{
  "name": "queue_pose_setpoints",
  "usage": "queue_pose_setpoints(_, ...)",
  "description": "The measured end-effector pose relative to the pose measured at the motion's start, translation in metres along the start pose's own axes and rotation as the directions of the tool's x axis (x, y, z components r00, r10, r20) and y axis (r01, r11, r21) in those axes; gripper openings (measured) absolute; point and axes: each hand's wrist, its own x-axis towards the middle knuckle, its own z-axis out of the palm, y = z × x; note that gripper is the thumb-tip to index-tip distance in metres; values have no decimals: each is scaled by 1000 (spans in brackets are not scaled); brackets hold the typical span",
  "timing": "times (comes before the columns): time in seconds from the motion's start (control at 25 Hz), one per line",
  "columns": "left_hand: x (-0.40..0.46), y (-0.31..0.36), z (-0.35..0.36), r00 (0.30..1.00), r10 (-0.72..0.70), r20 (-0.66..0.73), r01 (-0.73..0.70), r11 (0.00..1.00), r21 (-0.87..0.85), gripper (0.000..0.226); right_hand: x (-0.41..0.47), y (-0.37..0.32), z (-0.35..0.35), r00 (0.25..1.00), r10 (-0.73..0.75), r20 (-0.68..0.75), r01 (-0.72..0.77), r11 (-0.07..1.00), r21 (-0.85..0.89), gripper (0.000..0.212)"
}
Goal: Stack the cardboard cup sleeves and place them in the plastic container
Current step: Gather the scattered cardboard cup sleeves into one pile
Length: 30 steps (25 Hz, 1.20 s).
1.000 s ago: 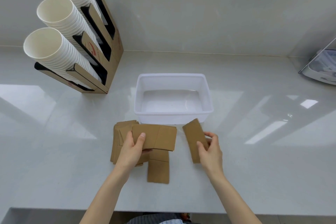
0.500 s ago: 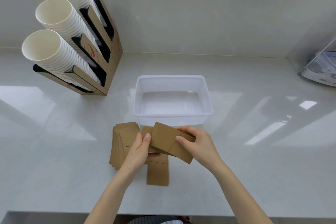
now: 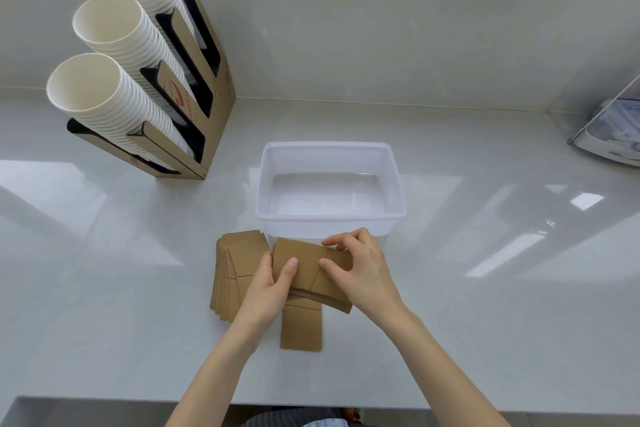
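Nearest lies one flat brown cardboard sleeve (image 3: pixel 300 329) on the pale counter (image 3: pixel 450 322). Above it the left hand (image 3: pixel 268 291) and right hand (image 3: pixel 360 274) pinch a small bundle of brown sleeves (image 3: pixel 308 269) from both ends, likely squaring edges (a fanned pile (image 3: pixel 239 270) waits beside). Beyond, the clear plastic container (image 3: pixel 329 215) sits empty.

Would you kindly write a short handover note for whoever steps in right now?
Left hand and right hand: both grip a small bundle of flat brown cardboard cup sleeves, squaring it up.
Fanned pile of brown sleeves lies left of the bundle; one loose sleeve lies below it.
Clear rectangular plastic container behind holds no sleeves.
Done: part stacked. Left: gather the rest, place all inside.
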Motion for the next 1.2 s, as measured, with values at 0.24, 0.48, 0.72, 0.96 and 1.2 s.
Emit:
queue_pose_setpoints(0.24, 3, -3, -29, 980, -10, -197, 0, 999, -53, 35, -5, 10, 3, 990, 101, -97, -99, 995, 28, 27)
queue_pose_setpoints(0.48, 4, -4, -46, 957, -14, -291, -18, 994, -110, 20, -26, 22, 53, 945, 297, 136, -219, 885, -411, 74)
queue_pose_setpoints(0.72, 0, -3, -41, 961, -2, -276, -26, 995, -97, 32, -37, 26, 72, 950, 282, 133, -170, 827, -535, 91)
queue_pose_setpoints(0.96, 0, -3, -43, 959, 0, -282, -32, 994, -109, 24, -31, 30, 62, 925, 367, 93, -278, 825, -492, 75)
queue_pose_setpoints(1.2, 2, -1, -46, 956, -10, -292, -18, 996, -91, 25, -31, 29, 60, 914, 394, 95, -319, 843, -433, 53)
